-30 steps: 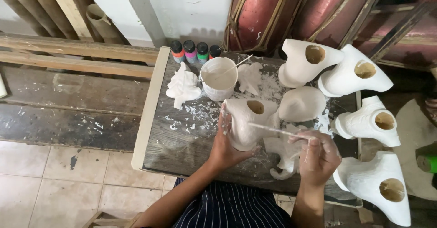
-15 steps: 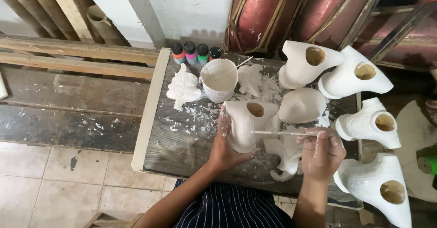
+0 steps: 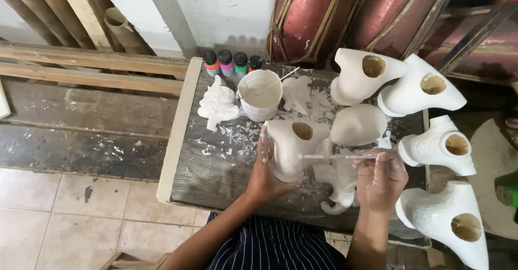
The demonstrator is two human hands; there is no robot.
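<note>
1. Mask (image 3: 291,148): a white hollow piece with a round hole near its top, standing on the dark wooden table (image 3: 216,167), near the middle of it and just in front of the person.
2. Left hand (image 3: 268,174): wrapped round the mask's lower left side, fingers closed on it, thumb up along the edge; it has firm hold of the mask.
3. Right hand (image 3: 382,177): fingers pinched shut on a thin brush (image 3: 337,156), which lies level and points left, its tip at the mask's right side. The hand is smeared with white.
4. Cup (image 3: 260,94): white, with pale paint and a stick in it, behind the mask, close but apart from it.
5. Bottles (image 3: 232,62): four small ones with coloured bodies and dark caps in a row at the table's far edge, behind the cup.
6. Figure (image 3: 217,104): a small white cast lying left of the cup; white flecks are spattered on the table between it and the mask.
7. Casts (image 3: 426,94): more white hollow pieces with round holes, ranged along the right side of the table, from the far edge down to the near right corner.
</note>
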